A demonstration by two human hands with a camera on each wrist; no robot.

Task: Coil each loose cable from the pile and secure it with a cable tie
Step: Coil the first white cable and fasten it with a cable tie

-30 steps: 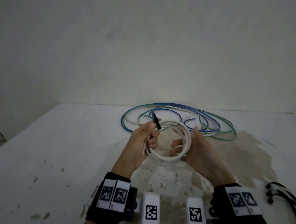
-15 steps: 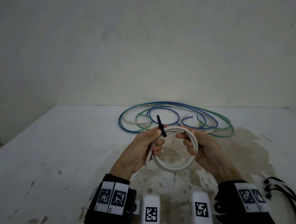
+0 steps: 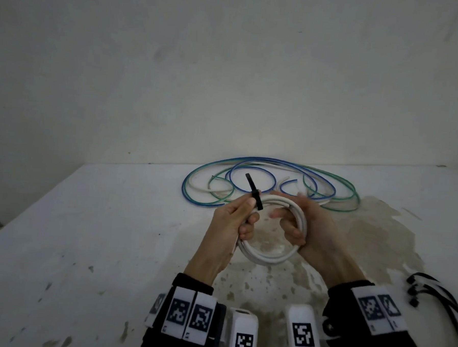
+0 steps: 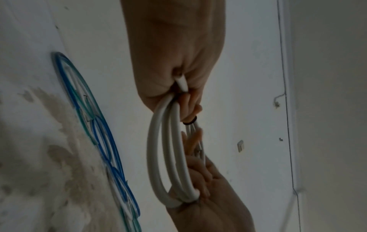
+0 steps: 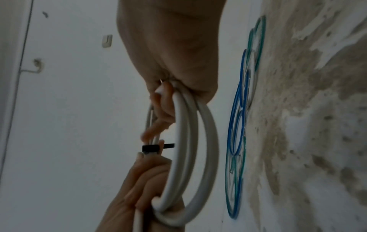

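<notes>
A white cable coil (image 3: 268, 258) of about three loops is held upright above the table between both hands. My left hand (image 3: 243, 214) grips its left side and pinches a black cable tie (image 3: 254, 192) against the loops; the tie's tail sticks up and to the left. My right hand (image 3: 299, 226) curls round the coil's right side, fingers through the ring. The right wrist view shows the cable tie (image 5: 152, 148) wrapped across the coil (image 5: 188, 141) just above the left hand's thumb. The left wrist view shows the coil (image 4: 168, 149) edge-on.
A pile of loose blue, green and white cables (image 3: 270, 179) lies at the back of the white, stained table (image 3: 87, 232), against the wall. Black-and-white bundled items (image 3: 434, 293) lie at the table's right edge. The table's left edge drops off at the left.
The coil has come nearer and a little lower. My right hand moved from cupping the coil's lower right to curling round its right side. The tie's tail now leans left.
</notes>
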